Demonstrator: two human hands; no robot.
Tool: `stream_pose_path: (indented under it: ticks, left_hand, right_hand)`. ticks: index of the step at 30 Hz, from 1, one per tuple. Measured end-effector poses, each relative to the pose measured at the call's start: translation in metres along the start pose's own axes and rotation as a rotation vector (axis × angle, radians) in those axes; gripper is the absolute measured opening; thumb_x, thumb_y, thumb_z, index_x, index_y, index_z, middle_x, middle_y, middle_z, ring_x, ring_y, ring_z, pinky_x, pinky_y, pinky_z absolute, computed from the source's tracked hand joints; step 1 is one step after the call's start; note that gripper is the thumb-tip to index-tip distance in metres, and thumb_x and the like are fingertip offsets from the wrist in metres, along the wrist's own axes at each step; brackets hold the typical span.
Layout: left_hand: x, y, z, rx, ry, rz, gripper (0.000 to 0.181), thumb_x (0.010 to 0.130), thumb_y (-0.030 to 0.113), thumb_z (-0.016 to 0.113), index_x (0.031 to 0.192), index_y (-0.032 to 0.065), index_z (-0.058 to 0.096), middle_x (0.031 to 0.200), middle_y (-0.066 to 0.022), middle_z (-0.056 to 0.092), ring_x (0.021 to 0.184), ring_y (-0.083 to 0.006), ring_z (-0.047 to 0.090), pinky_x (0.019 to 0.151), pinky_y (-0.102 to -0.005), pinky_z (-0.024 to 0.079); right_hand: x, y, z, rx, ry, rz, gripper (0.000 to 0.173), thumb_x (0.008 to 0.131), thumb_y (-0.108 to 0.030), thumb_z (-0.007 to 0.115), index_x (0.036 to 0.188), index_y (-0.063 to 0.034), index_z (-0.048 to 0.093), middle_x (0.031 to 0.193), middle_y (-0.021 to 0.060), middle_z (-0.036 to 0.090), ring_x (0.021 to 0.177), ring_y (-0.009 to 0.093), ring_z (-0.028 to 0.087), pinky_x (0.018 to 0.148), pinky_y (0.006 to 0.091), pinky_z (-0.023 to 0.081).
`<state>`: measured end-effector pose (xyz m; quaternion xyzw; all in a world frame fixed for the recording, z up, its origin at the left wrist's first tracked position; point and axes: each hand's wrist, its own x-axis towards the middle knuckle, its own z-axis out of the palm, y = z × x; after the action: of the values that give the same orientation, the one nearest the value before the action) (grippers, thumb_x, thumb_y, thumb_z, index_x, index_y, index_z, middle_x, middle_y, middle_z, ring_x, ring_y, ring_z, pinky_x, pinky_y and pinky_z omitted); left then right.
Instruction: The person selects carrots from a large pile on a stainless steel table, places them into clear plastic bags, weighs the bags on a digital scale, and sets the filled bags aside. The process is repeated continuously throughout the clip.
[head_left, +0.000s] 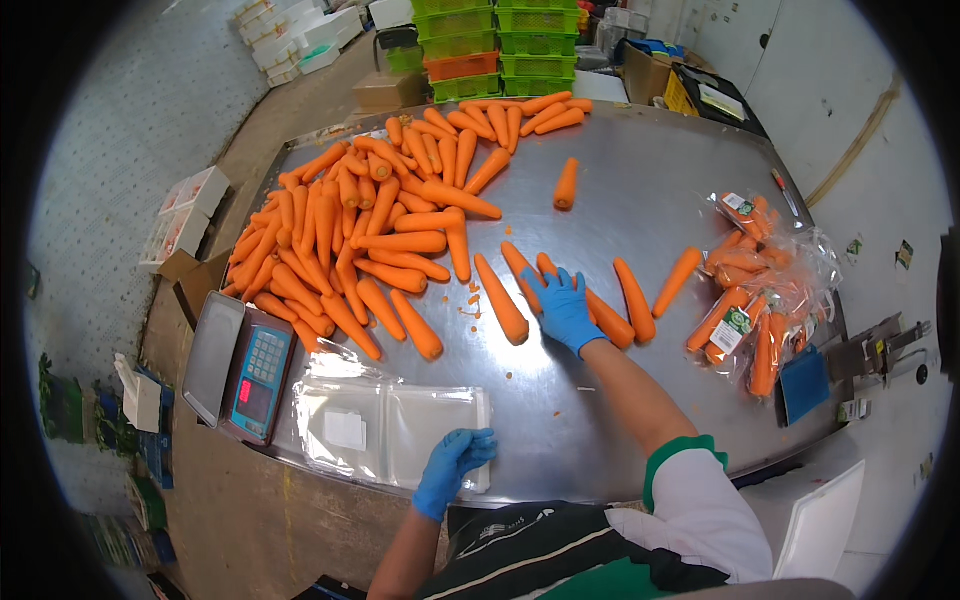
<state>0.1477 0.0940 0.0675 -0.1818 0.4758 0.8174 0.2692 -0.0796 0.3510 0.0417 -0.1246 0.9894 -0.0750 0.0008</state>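
Observation:
My right hand (564, 311), in a blue glove, lies with spread fingers over a carrot (611, 321) on the steel table. Its leftmost fingers touch another carrot (517, 270). Close by on either side are a loose carrot (501, 304) and a second one (634, 300). My left hand (454, 465), also gloved in blue, is over the right edge of a stack of clear plastic bags (431, 420). Its fingers are bent, and whether they pinch a bag cannot be made out. Small white labels (346, 430) lie on the bags.
A large carrot pile (337, 217) covers the table's left side. A digital scale (259, 375) stands at the left edge. Bagged carrots (750, 300) lie on the right, beside a metal device with a blue plate (804, 385). Stacked green crates (457, 30) rise behind the steel table (637, 165).

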Motion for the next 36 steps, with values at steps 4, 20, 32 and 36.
stream_pose_path:
  ticks: [4, 20, 32, 36]
  left_hand:
    - [0.001, 0.014, 0.015, 0.135, -0.055, 0.063, 0.036, 0.097, 0.027, 0.05, 0.116, -0.0019, 0.06, 0.101, -0.0098, 0.067, 0.088, -0.0175, 0.065, 0.084, -0.0295, 0.051]
    - [0.048, 0.063, 0.041, 0.885, 0.229, 0.678, 0.053, 0.079, 0.006, 0.069, 0.127, 0.0016, 0.048, 0.116, -0.0101, 0.058, 0.091, -0.0204, 0.062, 0.083, -0.0322, 0.052]
    - [0.036, 0.046, -0.039, -0.562, 0.006, 0.317, 0.053, 0.082, 0.015, 0.059, 0.13, -0.0018, 0.045, 0.12, -0.0134, 0.057, 0.119, -0.0301, 0.053, 0.105, -0.0439, 0.04]
    - [0.034, 0.049, -0.036, -0.579, -0.126, 0.389, 0.071, 0.079, 0.018, 0.06, 0.142, 0.0002, 0.033, 0.141, -0.017, 0.042, 0.134, -0.0314, 0.039, 0.11, -0.0455, 0.034]
  right_hand:
    - [-0.006, 0.017, -0.015, 0.06, -0.026, 0.1, 0.082, 0.081, -0.036, 0.067, 0.149, -0.0268, 0.021, 0.1, 0.0118, 0.061, 0.119, 0.033, 0.044, 0.105, 0.0586, 0.017]
    - [-0.033, -0.07, -0.08, 1.004, -0.382, -0.279, 0.063, 0.081, -0.054, 0.062, 0.121, -0.0054, 0.062, 0.096, 0.0184, 0.066, 0.089, 0.03, 0.064, 0.084, 0.0367, 0.05]
    - [0.021, -0.116, 0.016, 0.776, -0.093, 0.426, 0.092, 0.072, -0.014, 0.069, 0.148, -0.0172, 0.017, 0.119, 0.0255, 0.05, 0.106, 0.043, 0.056, 0.087, 0.0465, 0.05]
    - [-0.009, -0.098, 0.021, 1.412, -0.277, 0.29, 0.079, 0.074, -0.012, 0.068, 0.143, -0.0062, 0.031, 0.131, 0.0239, 0.048, 0.112, 0.03, 0.057, 0.089, 0.038, 0.05]
